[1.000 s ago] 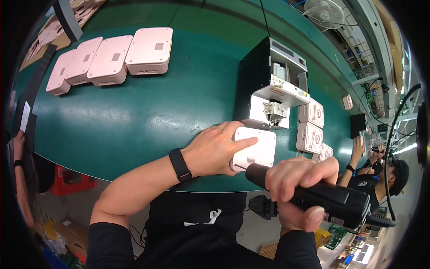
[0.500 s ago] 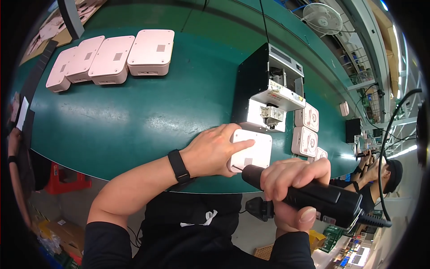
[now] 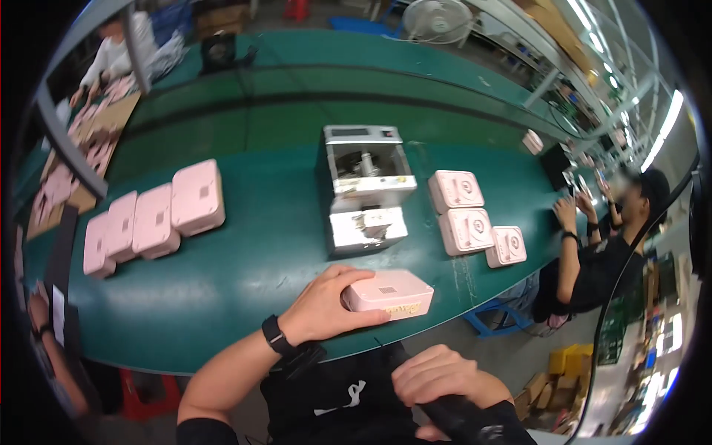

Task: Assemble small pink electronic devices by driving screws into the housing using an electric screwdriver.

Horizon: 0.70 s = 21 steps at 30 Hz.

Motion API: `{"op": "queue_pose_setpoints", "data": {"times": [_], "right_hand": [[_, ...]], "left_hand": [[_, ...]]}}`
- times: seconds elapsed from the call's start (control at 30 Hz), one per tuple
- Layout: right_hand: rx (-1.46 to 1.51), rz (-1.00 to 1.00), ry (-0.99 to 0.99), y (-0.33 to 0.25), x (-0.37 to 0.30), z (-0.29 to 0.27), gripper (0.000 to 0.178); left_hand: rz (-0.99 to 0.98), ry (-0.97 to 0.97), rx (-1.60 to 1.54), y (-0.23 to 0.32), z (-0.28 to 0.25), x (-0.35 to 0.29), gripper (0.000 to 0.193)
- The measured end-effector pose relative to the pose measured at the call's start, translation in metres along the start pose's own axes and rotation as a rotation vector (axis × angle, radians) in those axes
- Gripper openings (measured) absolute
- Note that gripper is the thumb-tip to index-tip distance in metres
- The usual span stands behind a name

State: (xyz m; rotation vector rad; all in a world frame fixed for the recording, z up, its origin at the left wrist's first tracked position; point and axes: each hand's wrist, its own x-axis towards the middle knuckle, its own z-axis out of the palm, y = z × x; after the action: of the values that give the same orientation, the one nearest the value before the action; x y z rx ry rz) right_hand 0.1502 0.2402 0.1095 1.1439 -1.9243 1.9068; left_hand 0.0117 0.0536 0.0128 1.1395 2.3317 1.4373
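Note:
My left hand (image 3: 319, 305) grips a pale pink plastic box (image 3: 397, 288) by its left end, near the table's front edge. The thumb lies along its near side and the fingers reach over the top. The box has rounded corners, a small vent grille and an opening in the side facing me. Close to my body, off the table, my right hand (image 3: 439, 374) is wrapped round a black corded electric screwdriver (image 3: 463, 419). Its tip is blurred and apart from the box. Just beyond the box stands a black-and-silver tabletop machine (image 3: 371, 200).
Several pink boxes (image 3: 197, 199) stand in a row at the left. To the right of the machine sit three more boxes (image 3: 466, 231) with round markings. A co-worker (image 3: 608, 259) is at the right end of the green table (image 3: 259, 245); another person (image 3: 122, 52) works far left.
The screwdriver has drawn back from the box toward my body. The box has turned in my left hand, now showing its side. My head view has shifted, revealing more of the room.

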Motion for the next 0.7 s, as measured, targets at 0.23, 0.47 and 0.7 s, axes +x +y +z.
{"op": "queue_pose_setpoints", "data": {"times": [0.23,0.47,0.7], "right_hand": [[-0.197,-0.096,0.047,0.034,-0.047,0.003,0.046],[-0.209,-0.247,0.112,0.046,-0.052,0.012,0.042],[-0.211,-0.296,0.206,0.047,-0.062,0.007,0.039]], "left_hand": [[-0.690,-0.414,-0.663,0.018,0.045,0.054,0.073],[-0.978,-0.497,-0.925,0.046,0.089,0.115,0.085],[-0.143,-0.381,0.266,0.048,0.107,0.120,0.065]]}}
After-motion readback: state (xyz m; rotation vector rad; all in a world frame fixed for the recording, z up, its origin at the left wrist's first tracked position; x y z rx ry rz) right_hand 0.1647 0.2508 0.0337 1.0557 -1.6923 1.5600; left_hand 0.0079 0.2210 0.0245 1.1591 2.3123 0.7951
